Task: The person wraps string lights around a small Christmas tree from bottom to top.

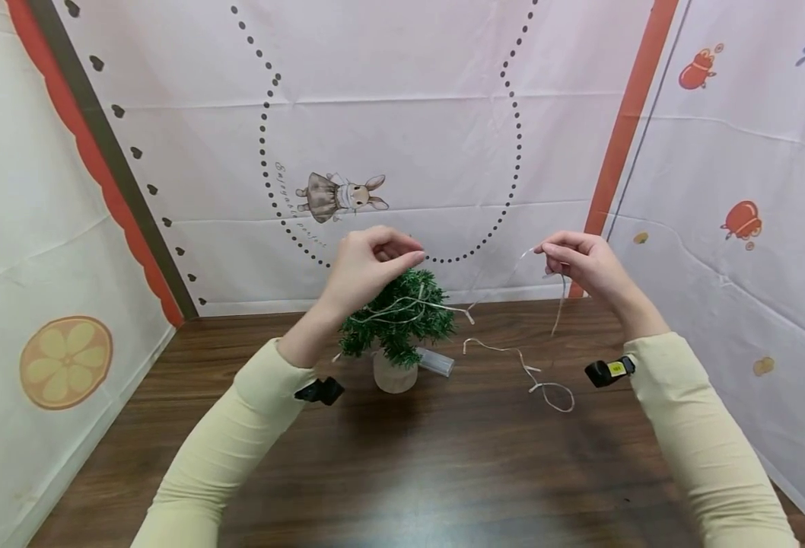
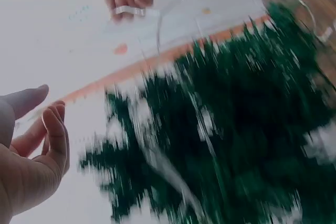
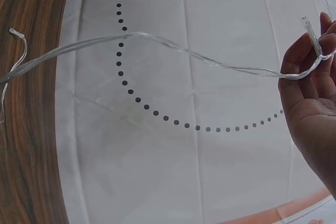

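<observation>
A small green artificial tree [image 1: 409,331] stands upright on the table in a pale round base [image 1: 394,375]. Thin clear wire from a string of lights [image 3: 210,62] is draped across its foliage. Beside the top of the tree is my left hand [image 1: 378,262], fingers loosely bent; the left wrist view shows a gap between thumb and fingers with nothing in it. Off to the right, my right hand [image 1: 583,266] pinches the light string, with a small bulb [image 3: 312,36] sticking up between its fingers. Wire runs from it toward the tree, and another length hangs down.
A transparent plastic box [image 1: 437,361] lies against the tree's base. Loose light string [image 1: 505,348] ends in a loop on the wooden table [image 1: 389,472], right of the tree. Printed cloth [image 1: 402,152] hangs behind and on both sides. The left wrist view is blurred.
</observation>
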Demonstrator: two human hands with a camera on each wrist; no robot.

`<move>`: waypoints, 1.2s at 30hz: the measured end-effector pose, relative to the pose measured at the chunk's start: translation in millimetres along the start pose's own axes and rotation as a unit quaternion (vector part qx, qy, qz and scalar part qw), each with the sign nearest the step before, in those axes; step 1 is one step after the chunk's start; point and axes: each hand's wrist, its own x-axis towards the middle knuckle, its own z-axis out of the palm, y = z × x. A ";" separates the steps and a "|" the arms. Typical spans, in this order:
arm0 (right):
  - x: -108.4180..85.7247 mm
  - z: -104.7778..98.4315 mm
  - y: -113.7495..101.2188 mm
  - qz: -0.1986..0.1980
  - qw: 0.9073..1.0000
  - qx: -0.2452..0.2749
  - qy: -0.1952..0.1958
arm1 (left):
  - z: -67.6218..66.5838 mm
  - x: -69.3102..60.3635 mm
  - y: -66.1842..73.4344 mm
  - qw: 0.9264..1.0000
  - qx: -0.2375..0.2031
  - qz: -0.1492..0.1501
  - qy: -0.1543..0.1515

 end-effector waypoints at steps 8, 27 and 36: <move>1.8 0.2 2.0 -0.003 1.000 -0.006 -0.008 | 46.4 24.4 12.5 0.997 0.013 -0.004 -0.071; -0.6 1.5 6.2 -0.008 0.992 -0.126 -0.027 | 106.5 50.1 23.7 0.989 -0.011 -0.082 -0.122; -1.5 3.1 4.3 -0.001 0.983 -0.177 -0.038 | 111.5 53.6 28.3 0.982 -0.021 -0.121 -0.140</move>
